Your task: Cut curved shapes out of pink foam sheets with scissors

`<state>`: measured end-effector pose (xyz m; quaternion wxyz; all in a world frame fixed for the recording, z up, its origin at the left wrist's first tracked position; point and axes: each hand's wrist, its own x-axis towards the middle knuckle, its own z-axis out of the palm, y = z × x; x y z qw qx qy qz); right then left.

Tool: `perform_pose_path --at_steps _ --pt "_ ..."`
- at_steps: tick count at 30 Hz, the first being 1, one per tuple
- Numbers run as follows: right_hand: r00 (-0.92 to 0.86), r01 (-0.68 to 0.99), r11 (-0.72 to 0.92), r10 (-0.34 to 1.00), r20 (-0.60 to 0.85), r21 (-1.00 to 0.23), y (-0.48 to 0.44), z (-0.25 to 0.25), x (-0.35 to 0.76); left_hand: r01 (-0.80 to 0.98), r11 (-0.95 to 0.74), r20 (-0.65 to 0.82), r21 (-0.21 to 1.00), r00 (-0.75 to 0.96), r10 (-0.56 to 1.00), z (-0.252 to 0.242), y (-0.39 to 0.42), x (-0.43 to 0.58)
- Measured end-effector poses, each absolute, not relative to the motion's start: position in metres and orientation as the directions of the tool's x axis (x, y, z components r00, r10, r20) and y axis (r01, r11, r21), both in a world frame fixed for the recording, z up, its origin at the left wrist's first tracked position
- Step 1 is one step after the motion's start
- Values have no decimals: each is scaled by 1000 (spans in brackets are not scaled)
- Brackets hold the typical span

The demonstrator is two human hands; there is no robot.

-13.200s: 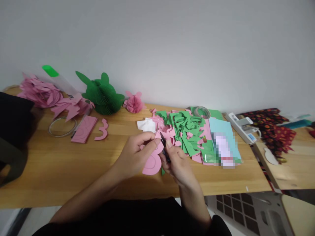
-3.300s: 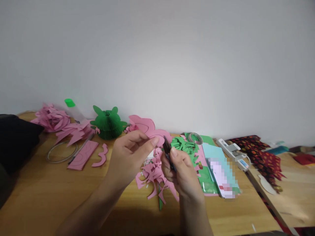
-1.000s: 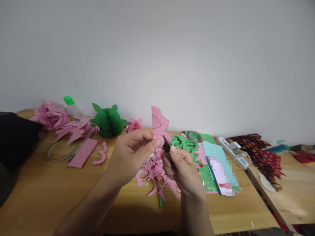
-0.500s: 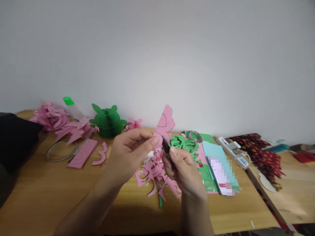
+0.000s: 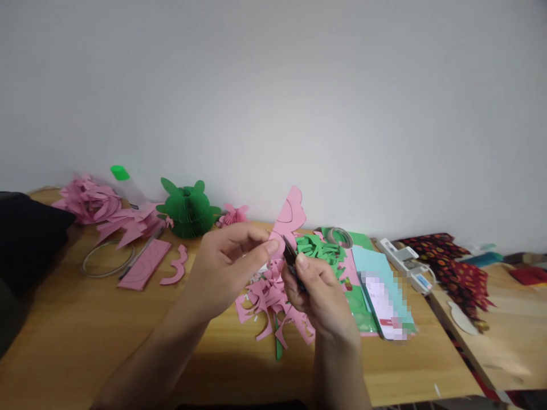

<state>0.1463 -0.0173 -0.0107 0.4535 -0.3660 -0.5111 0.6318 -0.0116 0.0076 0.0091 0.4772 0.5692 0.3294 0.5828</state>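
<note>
Between the thumb and fingers of my left hand (image 5: 235, 259) is a pink paper piece (image 5: 292, 212) with a scalloped edge and dark curved lines drawn on it. My right hand (image 5: 318, 285) is closed around dark scissors (image 5: 290, 253); their blades meet the lower right side of the paper, close to my left fingertips. Most of the scissor handles are hidden in my right hand. Pink paper scraps (image 5: 269, 296) lie on the table below my hands, with green paper scraps (image 5: 320, 248) just behind the right one.
Left on the wooden table (image 5: 128, 341) are folded pink paper (image 5: 145, 265), a curved pink cutout (image 5: 176, 267) and a wire ring (image 5: 106, 259). Behind stands a green paper honeycomb ball (image 5: 188, 210). A phone (image 5: 382, 307), tape roll (image 5: 339, 237) and power strip (image 5: 405, 265) lie right.
The pink paper has shifted slightly right and down in my left hand's grip. The scissors' blades appear a little more parted at its edge. Both hands stay nearly in place.
</note>
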Motion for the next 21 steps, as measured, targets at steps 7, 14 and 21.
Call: perform_pose_path --at_steps 7,14,21 --pt "-329 -187 -52 944 13 -981 -17 -14 149 -227 -299 331 927 115 937 9 8 -12" --pt "-335 -184 -38 942 27 -982 -17 -13 148 -262 -317 350 911 89 933 7 7 -12" --pt "-354 -164 -62 935 0 -985 -18 -14 150 -131 -354 371 926 149 916 11 8 -15"
